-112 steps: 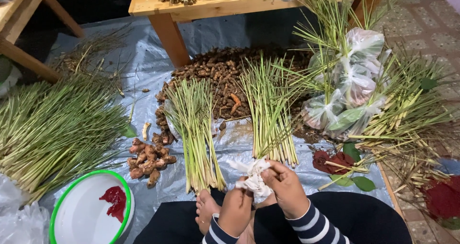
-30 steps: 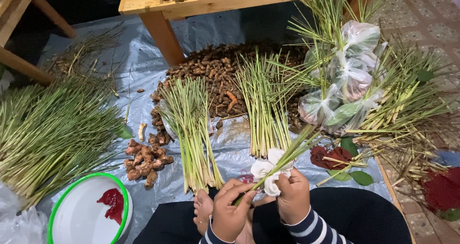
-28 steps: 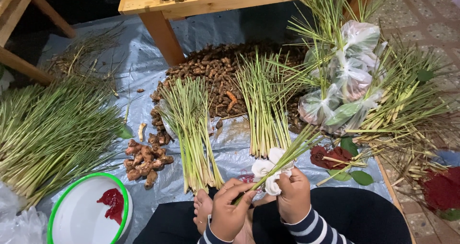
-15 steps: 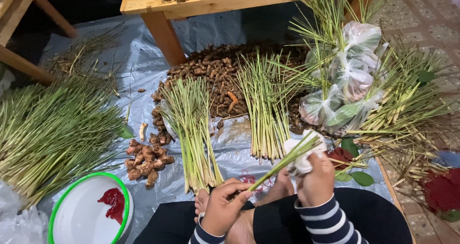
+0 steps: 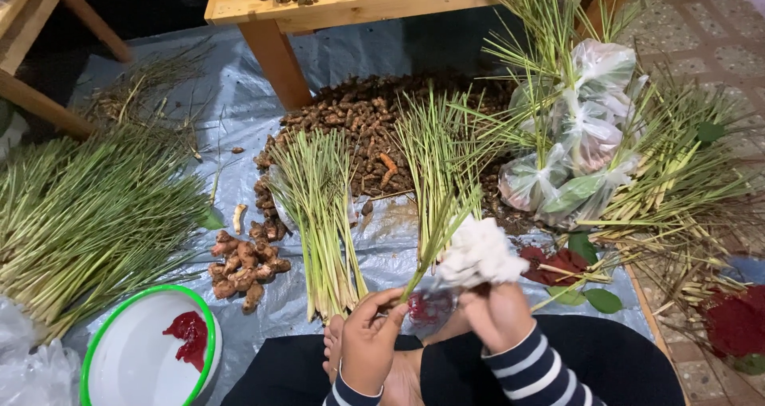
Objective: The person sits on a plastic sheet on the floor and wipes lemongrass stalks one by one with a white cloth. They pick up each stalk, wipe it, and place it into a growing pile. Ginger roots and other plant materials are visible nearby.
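Hands at bottom centre of frame. Left hand pinches the base of one lemongrass stalk, grip closed on it; the stalk slants up toward frame centre. Right hand is closed around a white cloth bunched against the stalk. Trimmed bundles lie just above on the grey tarp; a bowl sits lower left. Judgement: hold the base firm and draw the cloth along the stalk's full length with even pressure.

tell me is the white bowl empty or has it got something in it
Not empty. The white bowl holds a red lump near its right side; the rest shows bare white.
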